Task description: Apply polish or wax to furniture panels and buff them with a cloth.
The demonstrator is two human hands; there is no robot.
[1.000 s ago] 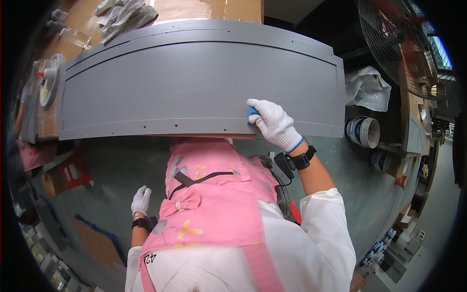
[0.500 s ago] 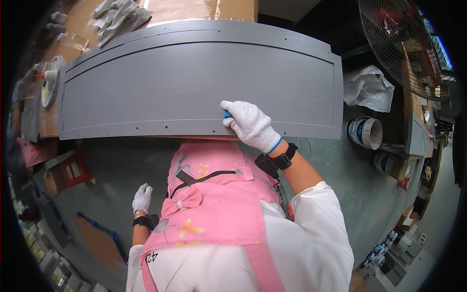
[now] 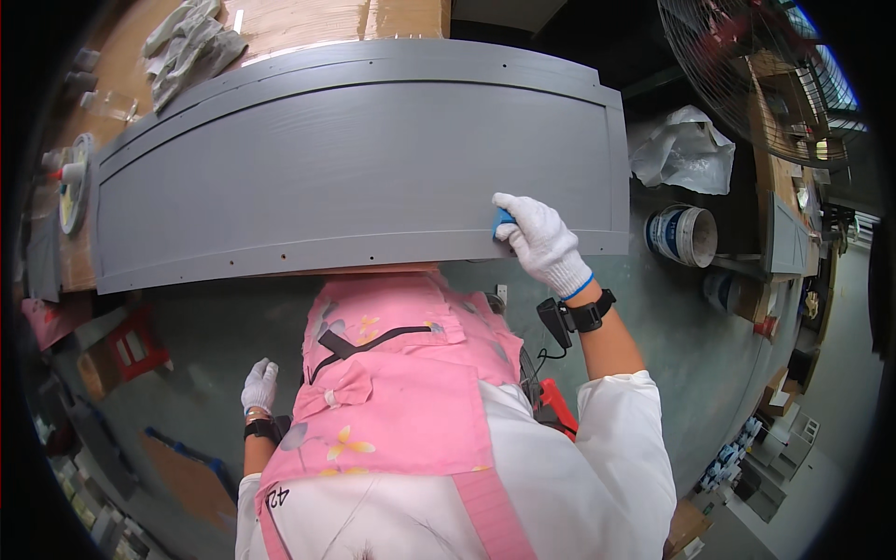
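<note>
A long grey curved panel [image 3: 355, 159] with a raised border lies across a wooden bench [image 3: 308, 19] in front of me. My right hand [image 3: 539, 239], in a white glove, presses a small blue block [image 3: 503, 222] against the panel's near edge, towards its right end. My left hand [image 3: 259, 385], also gloved, hangs at my side below the panel and holds nothing. A black watch sits on each wrist. My pink apron [image 3: 401, 383] fills the lower middle of the view.
A white-and-blue paint bucket [image 3: 681, 234] and a crumpled white plastic bag [image 3: 681, 145] sit right of the panel. A large fan [image 3: 737, 65] stands at top right. Grey rags [image 3: 187, 42] lie top left, a round dish [image 3: 71, 182] at left, a red box [image 3: 131, 341] on the floor.
My right hand slid the blue block left along the panel's near edge, then back to the right. My left hand stayed at my side.
</note>
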